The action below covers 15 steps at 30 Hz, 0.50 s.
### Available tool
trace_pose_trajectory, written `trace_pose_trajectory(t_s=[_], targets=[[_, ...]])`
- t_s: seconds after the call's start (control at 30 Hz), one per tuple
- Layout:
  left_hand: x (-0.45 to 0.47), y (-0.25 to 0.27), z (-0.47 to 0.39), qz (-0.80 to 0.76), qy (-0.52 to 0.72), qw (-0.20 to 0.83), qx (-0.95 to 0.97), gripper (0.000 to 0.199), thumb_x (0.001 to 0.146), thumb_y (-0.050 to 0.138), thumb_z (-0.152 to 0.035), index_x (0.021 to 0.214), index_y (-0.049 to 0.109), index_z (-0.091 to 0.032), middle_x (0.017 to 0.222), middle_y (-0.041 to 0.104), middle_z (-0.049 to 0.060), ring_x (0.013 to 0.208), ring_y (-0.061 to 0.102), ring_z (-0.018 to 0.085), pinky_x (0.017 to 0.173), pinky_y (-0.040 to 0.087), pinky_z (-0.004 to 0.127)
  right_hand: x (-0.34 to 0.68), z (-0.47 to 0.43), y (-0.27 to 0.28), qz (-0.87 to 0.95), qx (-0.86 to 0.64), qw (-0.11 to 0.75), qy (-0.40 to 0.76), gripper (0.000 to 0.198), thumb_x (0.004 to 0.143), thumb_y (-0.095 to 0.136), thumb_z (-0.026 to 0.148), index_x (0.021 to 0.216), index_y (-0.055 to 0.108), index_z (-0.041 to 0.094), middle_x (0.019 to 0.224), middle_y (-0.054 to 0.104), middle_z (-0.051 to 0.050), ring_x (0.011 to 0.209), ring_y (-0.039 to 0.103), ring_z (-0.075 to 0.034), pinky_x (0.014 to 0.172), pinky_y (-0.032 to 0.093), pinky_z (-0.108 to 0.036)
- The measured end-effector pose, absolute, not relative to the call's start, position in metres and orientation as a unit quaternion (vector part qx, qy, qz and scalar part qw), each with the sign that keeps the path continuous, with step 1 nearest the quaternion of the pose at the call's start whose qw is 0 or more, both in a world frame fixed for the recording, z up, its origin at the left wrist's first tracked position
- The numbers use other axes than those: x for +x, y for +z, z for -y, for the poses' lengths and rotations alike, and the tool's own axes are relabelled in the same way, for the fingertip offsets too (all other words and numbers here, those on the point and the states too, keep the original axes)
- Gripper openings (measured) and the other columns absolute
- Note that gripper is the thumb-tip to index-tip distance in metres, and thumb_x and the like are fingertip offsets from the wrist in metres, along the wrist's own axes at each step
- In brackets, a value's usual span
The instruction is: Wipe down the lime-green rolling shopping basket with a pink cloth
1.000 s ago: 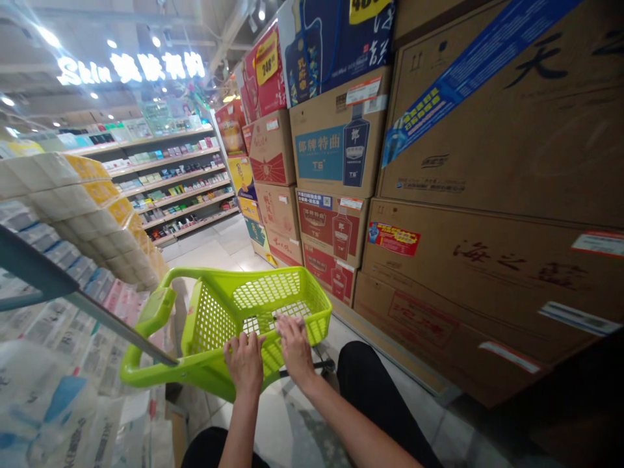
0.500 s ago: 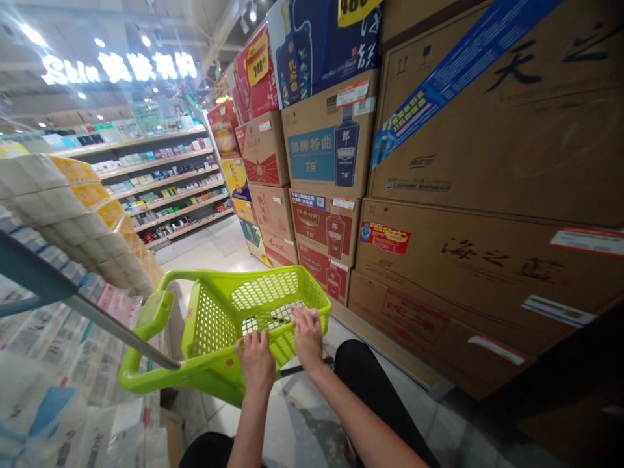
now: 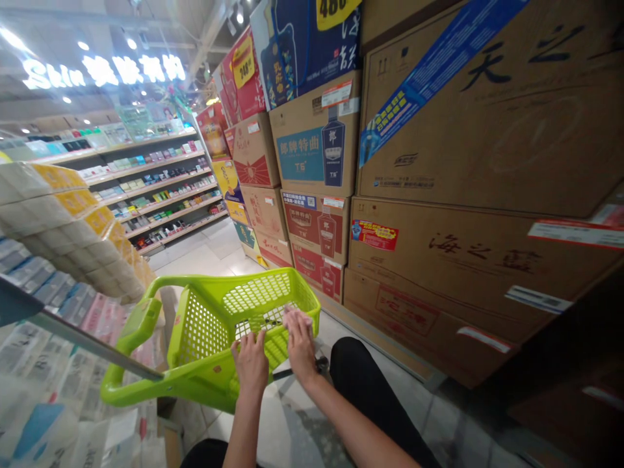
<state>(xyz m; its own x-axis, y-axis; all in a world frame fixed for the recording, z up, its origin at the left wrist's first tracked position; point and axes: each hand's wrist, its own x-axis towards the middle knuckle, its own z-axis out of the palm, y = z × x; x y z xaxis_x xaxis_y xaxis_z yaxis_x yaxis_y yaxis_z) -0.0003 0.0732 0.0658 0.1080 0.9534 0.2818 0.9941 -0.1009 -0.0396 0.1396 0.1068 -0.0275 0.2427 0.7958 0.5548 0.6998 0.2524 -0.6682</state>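
Observation:
A lime-green plastic shopping cart (image 3: 209, 379) with perforated walls stands in front of me, its basket showing no goods inside. My left hand (image 3: 252, 365) is closed over the near rim, fingers hooked on the edge. Just right of it, my right hand (image 3: 301, 348) presses a crumpled pale pink cloth or wipe (image 3: 295, 316) against the same rim near the basket's front end. Part of the cloth is covered by the fingers. The cart's looped handle (image 3: 111, 392) points to the left.
Stacked cardboard cartons (image 3: 468, 253) form a wall close on my right. Packs of tissue paper (image 3: 63, 221) are piled on the left, behind a grey metal pole (image 3: 97, 344). Lit shelves of small boxed goods (image 3: 160, 188) stand at the back, across the tiled floor.
The whole scene, cart and cartons included, has shifted slightly left in view. My right hand has moved a little along the rim, and more of the pink cloth shows. My left hand keeps its hold.

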Motion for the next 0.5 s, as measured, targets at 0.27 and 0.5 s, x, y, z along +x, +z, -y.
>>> trace_pose_trajectory(t_s=[0.27,0.5], targets=[[-0.022,0.067,-0.075,0.630,-0.058,0.113,-0.766,0.067,0.080,0.039,0.000,0.135,0.053,-0.036,0.104,0.066,0.004,0.097,0.052,0.020,0.088,0.033,0.035,0.151,-0.119,-0.047,0.488,-0.639,0.592,0.046,0.063,0.089,0.032,0.009,0.151,0.026,0.018,0.149,0.035,-0.018,0.144,0.026,-0.029,0.110,0.037,-0.053],[-0.015,0.070,-0.086,0.613,-0.030,0.124,-0.780,0.070,0.081,0.040,0.001,0.138,0.050,-0.038,0.103,0.068,0.004,0.088,0.052,0.020,0.079,0.033,0.034,0.098,-0.118,-0.047,0.437,-0.646,0.610,0.140,0.061,0.090,0.030,0.018,0.150,0.022,0.010,0.153,0.026,-0.026,0.146,0.022,-0.034,0.108,0.036,-0.058]])
